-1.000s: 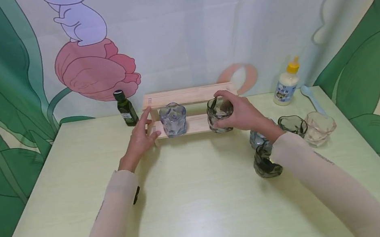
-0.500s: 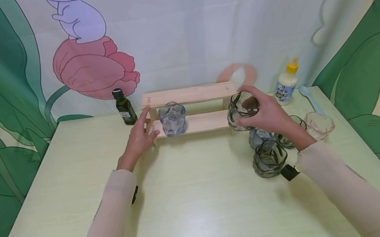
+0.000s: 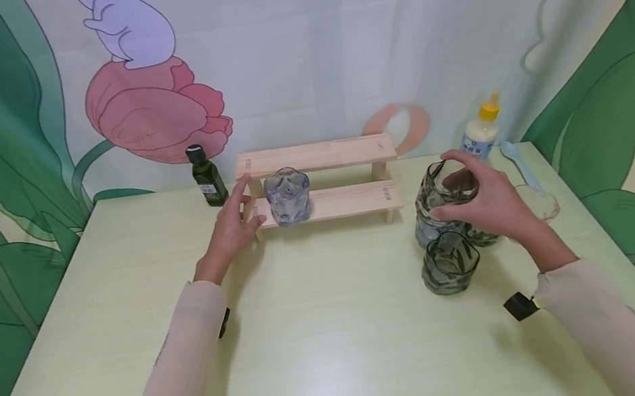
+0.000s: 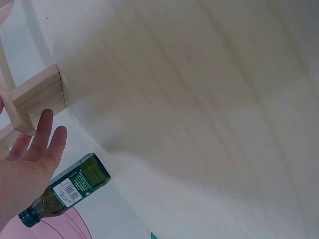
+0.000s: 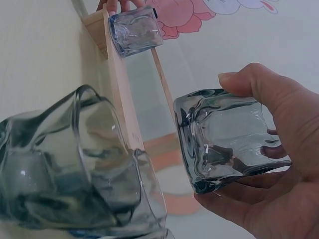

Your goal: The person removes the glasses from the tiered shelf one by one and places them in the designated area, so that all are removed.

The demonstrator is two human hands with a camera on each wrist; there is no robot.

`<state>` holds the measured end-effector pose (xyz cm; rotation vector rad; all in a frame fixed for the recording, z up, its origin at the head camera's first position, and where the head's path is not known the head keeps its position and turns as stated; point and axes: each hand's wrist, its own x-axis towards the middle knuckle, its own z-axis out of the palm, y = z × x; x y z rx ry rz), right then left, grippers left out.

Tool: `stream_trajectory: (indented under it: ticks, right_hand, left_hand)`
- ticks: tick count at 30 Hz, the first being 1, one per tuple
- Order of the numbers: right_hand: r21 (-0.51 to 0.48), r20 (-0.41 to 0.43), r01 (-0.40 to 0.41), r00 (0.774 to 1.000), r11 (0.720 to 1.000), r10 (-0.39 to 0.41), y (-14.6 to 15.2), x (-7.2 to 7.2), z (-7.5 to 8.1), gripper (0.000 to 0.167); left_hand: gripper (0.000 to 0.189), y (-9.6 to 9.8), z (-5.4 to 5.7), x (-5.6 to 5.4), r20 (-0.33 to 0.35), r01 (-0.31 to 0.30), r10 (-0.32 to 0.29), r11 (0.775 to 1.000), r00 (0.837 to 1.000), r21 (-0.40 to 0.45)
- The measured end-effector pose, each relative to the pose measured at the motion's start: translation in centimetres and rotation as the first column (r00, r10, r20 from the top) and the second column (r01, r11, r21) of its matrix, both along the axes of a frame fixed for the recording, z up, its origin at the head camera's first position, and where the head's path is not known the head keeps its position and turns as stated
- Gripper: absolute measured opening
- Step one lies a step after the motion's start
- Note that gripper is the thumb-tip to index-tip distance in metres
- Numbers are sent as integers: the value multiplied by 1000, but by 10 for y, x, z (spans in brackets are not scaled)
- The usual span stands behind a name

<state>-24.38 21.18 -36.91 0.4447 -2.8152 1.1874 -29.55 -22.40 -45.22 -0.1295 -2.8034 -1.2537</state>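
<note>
My right hand [image 3: 497, 202] grips a smoky grey drinking glass [image 5: 234, 134] between thumb and fingers. In the head view that glass overlaps a bluish glass [image 3: 425, 234] behind and below it. Just in front stands another dark grey glass [image 3: 450, 267]. At the left end of a two-tier wooden rack [image 3: 349, 201], my left hand [image 3: 228, 230] rests with thumb and fingers spread over the shelf ends. Its fingers extend fairly straight beside a rack leg in the left wrist view. A clear bluish-purple glass [image 3: 289, 195] stands on the lower shelf, near this hand.
One more dark glass [image 3: 485, 236] and a pale pink glass [image 3: 545, 201] are partly hidden by my right hand. Behind them are a yellow-capped bottle [image 3: 478, 138] and a light blue spoon [image 3: 521, 166]. A dark green bottle [image 3: 207, 177] stands left of the rack.
My right hand has carried the smoky grey glass off the lower shelf's right end, rightward to the group of glasses. My left hand stays at the rack.
</note>
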Motion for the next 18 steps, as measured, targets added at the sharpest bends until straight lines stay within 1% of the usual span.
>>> stream_trajectory:
  ticks: [3,9,14,18]
  right_hand:
    - [10,-12,23,1000,1000,-23,10,6,-2,86]
    - [14,-53,40,998,999,-39,29,19,-9,86]
    - [39,-62,79,995,996,-77,43,28,-15,84]
    - [41,-52,97,994,994,-95,54,35,-22,84]
  left_hand:
    - [90,1,0,0,11,-2,2,1000,1000,0]
    - [90,1,2,0,22,-3,3,1000,1000,3]
    - [90,1,1,-1,19,-7,7,1000,1000,-4]
    - [91,0,-1,-2,17,-6,6,1000,1000,-16]
